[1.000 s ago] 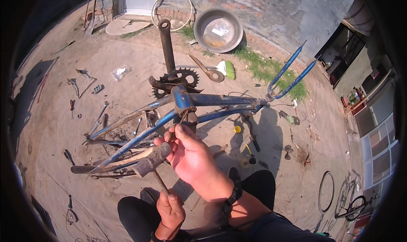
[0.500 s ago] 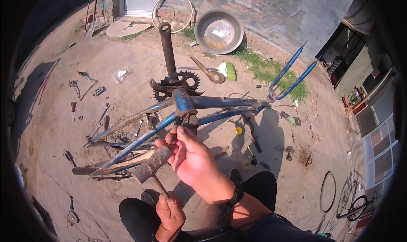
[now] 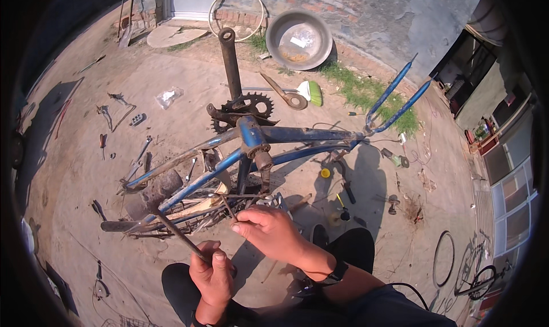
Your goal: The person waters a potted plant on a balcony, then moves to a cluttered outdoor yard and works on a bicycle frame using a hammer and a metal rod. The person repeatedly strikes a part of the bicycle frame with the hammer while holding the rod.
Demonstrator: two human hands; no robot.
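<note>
My left hand (image 3: 211, 278) is closed around the thin handle of a hammer (image 3: 180, 232). Its rusty head hangs over the rear end of a worn blue bicycle frame (image 3: 211, 177). Between the fingers of my right hand (image 3: 277, 232) is a short thin metal rod (image 3: 228, 207), its tip pointing away from me. That hand is nearer to me than the frame's bottom bracket, where a rusty axle end (image 3: 263, 160) sticks out toward me. On the far side, a toothed chainring (image 3: 254, 105) and a long crank arm (image 3: 230, 64) are still attached.
Blue fork legs (image 3: 391, 92) point up at the frame's right end. Beyond lie a green-bristled brush (image 3: 312, 92) and a big metal basin (image 3: 299, 40) against the wall. A screwdriver (image 3: 102, 146) and other tools are scattered left; a yellow cap (image 3: 325, 172) lies right.
My right hand has drawn back from the bottom bracket toward me, keeping the rod. The hammer head has swung left and away from my right hand.
</note>
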